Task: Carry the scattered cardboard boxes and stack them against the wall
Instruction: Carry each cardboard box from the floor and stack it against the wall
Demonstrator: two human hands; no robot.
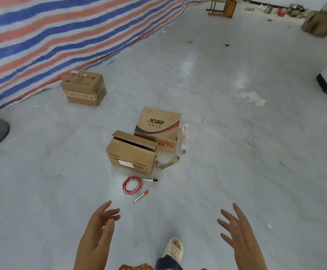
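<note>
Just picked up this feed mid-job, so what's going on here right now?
A person is walking toward two cardboard boxes on the floor, the open-flapped box and the printed box right behind it. Both the left hand and the right hand are out in front, fingers spread, holding nothing. A third box sits by the striped tarp. A red cord and two markers lie in front of the boxes.

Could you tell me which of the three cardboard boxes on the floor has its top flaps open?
The plain brown box nearest the hands, just beyond the red cord. The printed box behind it and the taped box by the striped sheet are closed.
</note>
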